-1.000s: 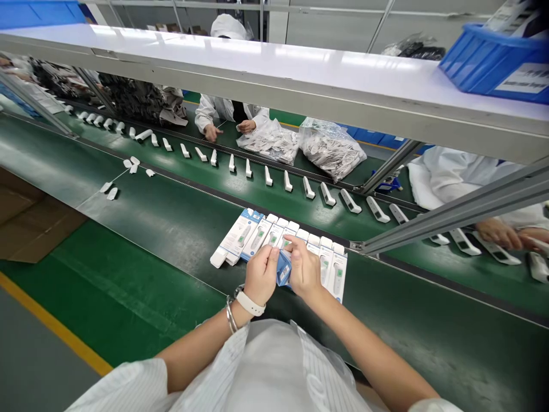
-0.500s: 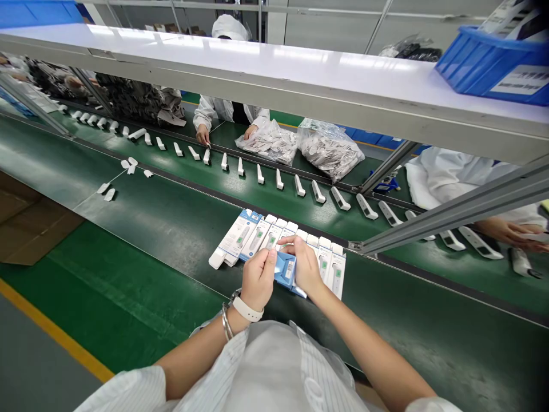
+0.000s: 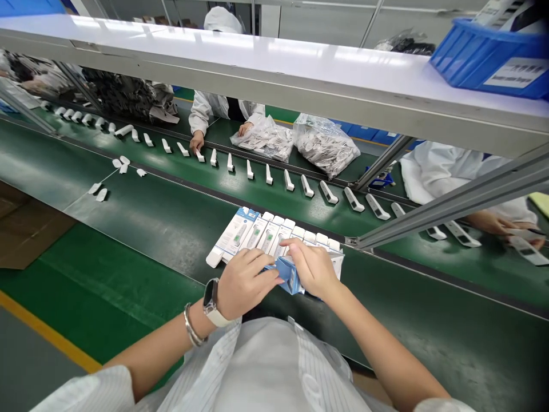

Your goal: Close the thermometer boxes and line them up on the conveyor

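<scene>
My right hand point(image 3: 315, 268) grips a small carton point(image 3: 288, 276), with its blue end facing me. My left hand point(image 3: 246, 280) reaches over from the left, fingers stretched out, their tips at the carton's blue end. Beneath and behind both hands lies a row of flat white and blue cartons point(image 3: 253, 234), each printed with a handheld device with a green screen. Some have end flaps standing out. My hands cover part of the row.
Beyond the dark rail, white handheld devices point(image 3: 289, 180) line a green belt. A co-worker's hand point(image 3: 197, 141) touches one. Bags of white parts point(image 3: 328, 146) lie behind. Overhead runs a shelf point(image 3: 257, 63) with a blue bin point(image 3: 489, 57); a metal post point(image 3: 429, 200) slants at right.
My left hand has let go of its pinch on the carton and moved left, its fingers now straightened. The carton's blue end has tilted and dropped slightly. Across the belt, devices have shifted left.
</scene>
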{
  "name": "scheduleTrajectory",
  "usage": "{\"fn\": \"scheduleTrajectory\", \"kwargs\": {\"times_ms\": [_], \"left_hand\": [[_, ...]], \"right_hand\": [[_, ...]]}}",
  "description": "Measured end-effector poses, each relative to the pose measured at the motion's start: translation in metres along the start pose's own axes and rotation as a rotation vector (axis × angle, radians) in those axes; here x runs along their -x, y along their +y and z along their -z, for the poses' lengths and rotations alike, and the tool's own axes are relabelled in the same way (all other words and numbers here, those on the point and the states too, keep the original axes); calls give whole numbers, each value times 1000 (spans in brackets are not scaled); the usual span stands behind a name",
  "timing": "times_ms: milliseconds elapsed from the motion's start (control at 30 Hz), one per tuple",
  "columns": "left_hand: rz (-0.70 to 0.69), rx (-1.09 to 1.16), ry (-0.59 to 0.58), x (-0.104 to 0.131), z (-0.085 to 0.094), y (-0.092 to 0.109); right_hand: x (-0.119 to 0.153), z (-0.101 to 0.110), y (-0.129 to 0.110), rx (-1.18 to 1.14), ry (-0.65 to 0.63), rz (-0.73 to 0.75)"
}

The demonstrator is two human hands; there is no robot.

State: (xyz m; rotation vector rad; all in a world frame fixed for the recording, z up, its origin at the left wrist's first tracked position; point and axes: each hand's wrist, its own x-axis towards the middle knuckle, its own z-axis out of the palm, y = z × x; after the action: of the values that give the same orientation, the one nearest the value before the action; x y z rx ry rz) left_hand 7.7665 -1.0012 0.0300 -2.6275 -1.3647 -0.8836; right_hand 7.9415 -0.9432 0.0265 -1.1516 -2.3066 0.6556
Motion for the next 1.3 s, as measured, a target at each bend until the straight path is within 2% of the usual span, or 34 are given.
{"fn": "scheduleTrajectory", "kwargs": {"times_ms": [100,233,500,667,767,867,933,1000,1067,1167,1233,1300], "left_hand": [[-90,-116,-109,-5,-4,2],[-88,-172,-127,-8,-15,10],[-42,-183,-33,-4,-26,14],[-40,-128,27,-1,-27,12],[42,21,70,1,-24,10],[332,355,124,1,-22,5],[525,645,75,-2,-21,2],[555,836,-36,-5,-22,2],[443,782,-114,-5,-23,6],[338,449,-72,3,-27,14],[387,339,24,16,-33,13],[540,330,148,33,-47,3]], "right_hand": [[-2,-2,-4,250,-55,54],[-3,-8,-4,401,-47,76],[-4,-5,0,410,-22,-21],[-6,-2,5,287,-12,-127],[-5,2,8,107,-1,-163],[-4,8,11,-120,12,-155],[-4,10,12,-275,-22,-115],[-5,10,11,-361,-62,-70],[-7,6,8,-316,-76,-39],[-10,-3,5,-145,-91,-9],[-11,-8,9,-95,-25,4],[-10,-12,23,-121,192,-41]]}}
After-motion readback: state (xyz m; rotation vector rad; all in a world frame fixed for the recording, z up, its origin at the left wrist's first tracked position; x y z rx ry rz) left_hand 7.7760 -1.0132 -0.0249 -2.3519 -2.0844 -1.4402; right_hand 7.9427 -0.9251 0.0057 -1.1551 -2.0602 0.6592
